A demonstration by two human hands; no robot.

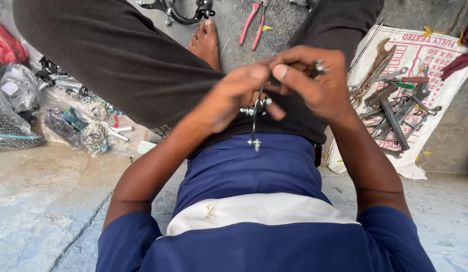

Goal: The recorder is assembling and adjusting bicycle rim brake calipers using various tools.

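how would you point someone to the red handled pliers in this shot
Start at the bare foot on the concrete floor at top centre. Just right of it lie the pliers, alone on the floor. Their long red handles set them apart from the grey tools piled on the white sack.

Both forearms come in from the bottom edge, L from 7 o'clock, R from 5 o'clock, converging near frame centre over the lap. L hand (234, 98) sits just L of centre, wrist bent, back of hand up, fingers curled inward in a pinch grip. R hand (317, 80) at approx 1 o'clock of the L, touching it, thumb and forefinger pressed together, other fingers folded. Elbows spread wide. A bare foot (206, 43) shows at 12 o'clock, leg crossed over.
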